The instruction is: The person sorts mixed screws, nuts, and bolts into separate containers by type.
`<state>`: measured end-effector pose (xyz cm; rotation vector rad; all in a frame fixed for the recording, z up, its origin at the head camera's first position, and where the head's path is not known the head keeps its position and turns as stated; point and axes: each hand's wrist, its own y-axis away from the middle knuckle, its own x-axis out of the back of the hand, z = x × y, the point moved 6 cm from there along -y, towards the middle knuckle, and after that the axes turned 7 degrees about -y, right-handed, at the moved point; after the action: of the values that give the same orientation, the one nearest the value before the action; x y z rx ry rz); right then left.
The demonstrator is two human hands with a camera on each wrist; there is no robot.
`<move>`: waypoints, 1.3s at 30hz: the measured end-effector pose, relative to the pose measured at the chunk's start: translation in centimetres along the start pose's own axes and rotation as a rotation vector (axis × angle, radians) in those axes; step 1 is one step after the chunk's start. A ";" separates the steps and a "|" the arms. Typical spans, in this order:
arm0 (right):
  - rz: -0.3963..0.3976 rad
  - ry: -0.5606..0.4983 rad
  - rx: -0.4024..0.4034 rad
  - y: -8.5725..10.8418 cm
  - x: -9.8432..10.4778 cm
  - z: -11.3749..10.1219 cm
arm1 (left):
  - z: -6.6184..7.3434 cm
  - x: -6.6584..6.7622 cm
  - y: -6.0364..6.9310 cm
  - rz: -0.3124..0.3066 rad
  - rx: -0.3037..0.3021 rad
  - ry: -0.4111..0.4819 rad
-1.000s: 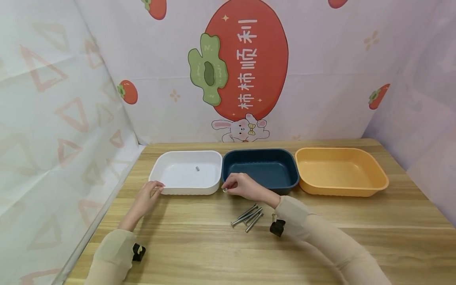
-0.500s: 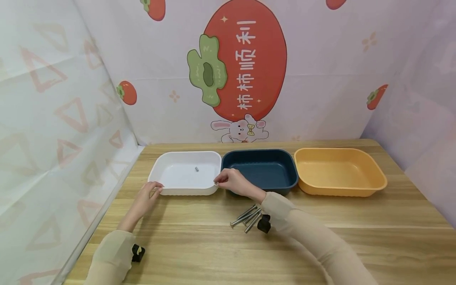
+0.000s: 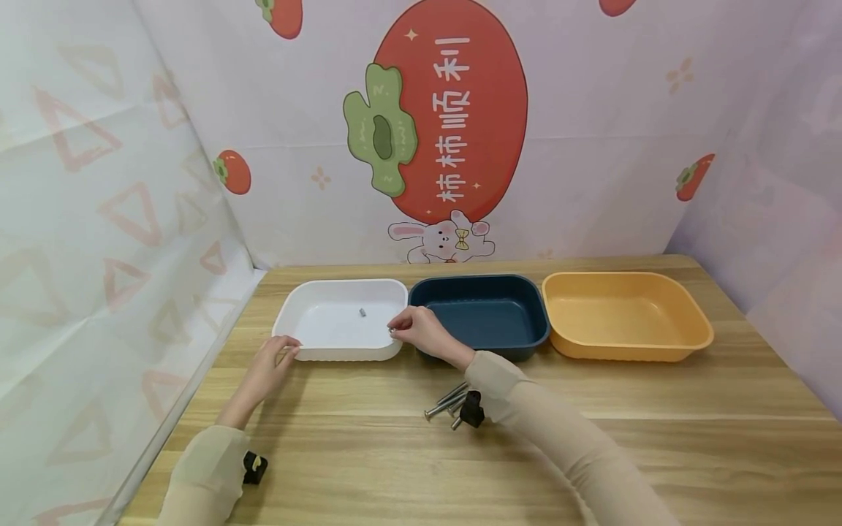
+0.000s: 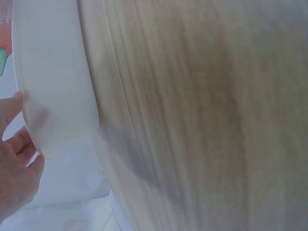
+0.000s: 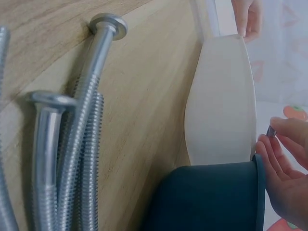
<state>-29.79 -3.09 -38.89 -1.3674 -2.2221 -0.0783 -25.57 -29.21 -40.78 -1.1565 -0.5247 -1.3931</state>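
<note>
My left hand holds the near left corner of the white bin; the left wrist view shows its fingers at the rim. Over the right side of that bin, my right hand pinches a small silvery metal piece between thumb and fingertips. Its exact kind is too small to tell. Another small metal piece lies on the bin's floor. Several long bolts lie in a loose pile on the table, partly hidden by the right wrist's camera; their flat round heads and threads show in the right wrist view.
A dark blue bin stands against the white one's right side, and a yellow bin sits beside it further right. All three stand on a wooden table. Behind hangs a printed cloth.
My right hand has moved left with the small metal piece, from in front of the blue bin to over the white bin's right side. The left hand has stayed at its corner.
</note>
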 end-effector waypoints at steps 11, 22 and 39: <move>0.002 -0.060 -0.007 0.5 0.1 0.3 | 0.0 0.0 0.0 0.003 -0.001 0.008; -0.052 -0.100 0.006 3.1 0.8 -0.2 | 0.3 0.2 -0.4 -0.050 0.078 0.031; -0.166 -0.065 0.061 6.9 2.8 -0.3 | 5.0 -0.3 -1.9 0.076 0.055 0.118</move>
<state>-24.83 2.50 -38.88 -1.1664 -2.3689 -0.0255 -25.72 -24.44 -38.45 -1.0335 -0.4280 -1.3640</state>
